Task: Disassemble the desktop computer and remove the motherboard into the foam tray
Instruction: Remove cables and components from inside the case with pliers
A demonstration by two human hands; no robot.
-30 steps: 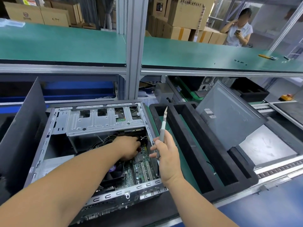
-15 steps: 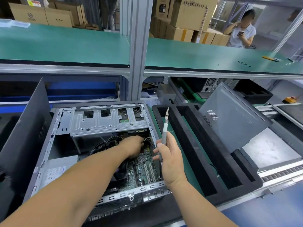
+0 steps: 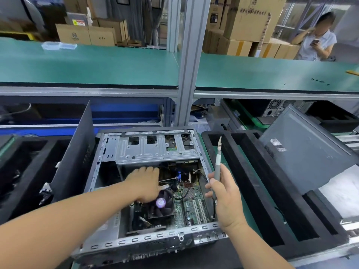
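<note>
Both forearms bare, no sleeves; hands (image 3: 144, 183) ungloved, no watch/rings visible.

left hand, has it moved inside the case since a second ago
Yes. The left hand has shifted left, away from the case's right wall and the cables there; it now sits just above the fan.

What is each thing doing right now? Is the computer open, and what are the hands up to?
computer case: lying on its side, open, side cover off
motherboard: inside the case, not taken out yet
CPU fan: mounted on the board
left hand: reaching inside the case above the fan
right hand: gripping a craft knife, blade up
foam tray: slots hold no board
</note>
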